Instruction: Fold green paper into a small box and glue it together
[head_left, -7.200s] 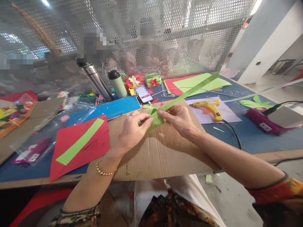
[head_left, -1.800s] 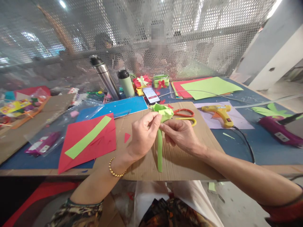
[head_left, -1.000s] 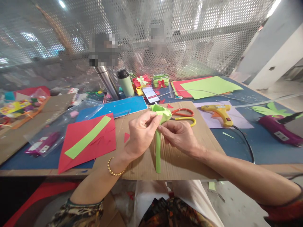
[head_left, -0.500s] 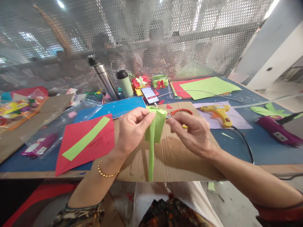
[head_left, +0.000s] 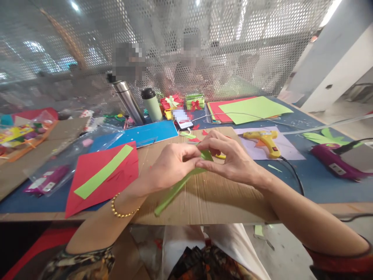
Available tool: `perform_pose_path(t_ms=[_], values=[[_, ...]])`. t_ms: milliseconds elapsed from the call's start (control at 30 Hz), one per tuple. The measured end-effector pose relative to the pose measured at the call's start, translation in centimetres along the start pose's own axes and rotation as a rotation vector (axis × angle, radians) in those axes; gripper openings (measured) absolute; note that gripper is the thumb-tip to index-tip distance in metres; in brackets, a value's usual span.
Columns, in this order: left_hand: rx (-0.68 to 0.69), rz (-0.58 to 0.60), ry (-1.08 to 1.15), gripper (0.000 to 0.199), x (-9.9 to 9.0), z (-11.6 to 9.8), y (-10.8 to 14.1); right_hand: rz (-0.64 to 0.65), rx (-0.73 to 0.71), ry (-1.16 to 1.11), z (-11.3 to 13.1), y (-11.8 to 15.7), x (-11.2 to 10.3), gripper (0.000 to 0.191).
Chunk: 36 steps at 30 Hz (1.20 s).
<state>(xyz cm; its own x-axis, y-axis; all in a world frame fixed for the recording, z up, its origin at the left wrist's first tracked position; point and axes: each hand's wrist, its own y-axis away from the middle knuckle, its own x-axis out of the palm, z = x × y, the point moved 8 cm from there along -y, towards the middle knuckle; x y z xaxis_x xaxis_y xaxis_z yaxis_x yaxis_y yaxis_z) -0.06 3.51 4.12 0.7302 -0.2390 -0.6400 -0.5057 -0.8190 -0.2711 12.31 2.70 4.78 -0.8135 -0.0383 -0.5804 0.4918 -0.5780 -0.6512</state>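
Over the cardboard sheet [head_left: 227, 198], my left hand [head_left: 175, 165] and my right hand [head_left: 233, 157] meet at their fingertips. Both pinch a folded light-green paper piece [head_left: 171, 195]. Its long narrow strip slants down to the left, below my left hand. A small part of the green paper shows behind my right fingers; my hands hide the rest. On my left wrist is a gold bead bracelet [head_left: 116, 210]. Just beyond my right hand a yellow bit [head_left: 220, 156] peeks out.
At right, a yellow glue gun [head_left: 266, 140] lies on lilac paper [head_left: 291, 149], its cord trailing frontward. A red sheet [head_left: 122, 177] with a green strip [head_left: 103, 171] lies left. Behind stand a steel flask [head_left: 128, 99], a green bottle [head_left: 153, 107] and a phone [head_left: 185, 125].
My right hand has come left to grip the green paper beside my left hand. The paper has turned, its hanging strip swinging from vertical to slanting down-left.
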Motion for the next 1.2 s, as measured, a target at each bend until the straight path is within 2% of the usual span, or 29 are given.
perform_pose_path(t_ms=[67,167,300,467,600,733,900,1033,1200], values=[[0.024,0.02,-0.157,0.019,-0.2,-0.2,-0.2,0.048,0.037,-0.035,-0.7,-0.1,0.1,0.042],[0.059,0.122,-0.3,0.018,0.2,-0.9,-0.6,0.08,0.062,-0.093,-1.5,-0.2,0.0,0.041],[0.064,0.23,-0.382,0.016,0.6,-1.6,-1.1,0.118,0.098,-0.13,-2.2,-0.2,0.2,0.026],[0.072,0.184,-0.407,0.022,0.2,-2.1,-1.3,0.15,0.142,-0.101,-2.5,-0.1,0.5,0.016],[0.148,0.178,-0.511,0.023,0.8,-2.2,-1.0,0.158,0.108,-0.023,-2.2,-0.1,0.5,0.012],[0.156,0.16,-0.631,0.023,1.2,-1.8,-0.7,0.16,0.076,-0.018,-1.9,0.0,0.3,0.008],[0.157,0.137,-0.631,0.022,0.7,-2.4,-1.0,0.041,0.006,-0.032,-1.6,0.0,-0.4,0.007],[0.085,0.109,-0.616,0.021,0.1,-2.3,-1.6,-0.057,-0.01,0.021,-1.7,0.0,-0.9,0.006],[0.11,0.111,-0.64,0.023,0.8,-1.5,-1.7,0.052,-0.013,0.112,-2.3,0.3,0.0,0.013]])
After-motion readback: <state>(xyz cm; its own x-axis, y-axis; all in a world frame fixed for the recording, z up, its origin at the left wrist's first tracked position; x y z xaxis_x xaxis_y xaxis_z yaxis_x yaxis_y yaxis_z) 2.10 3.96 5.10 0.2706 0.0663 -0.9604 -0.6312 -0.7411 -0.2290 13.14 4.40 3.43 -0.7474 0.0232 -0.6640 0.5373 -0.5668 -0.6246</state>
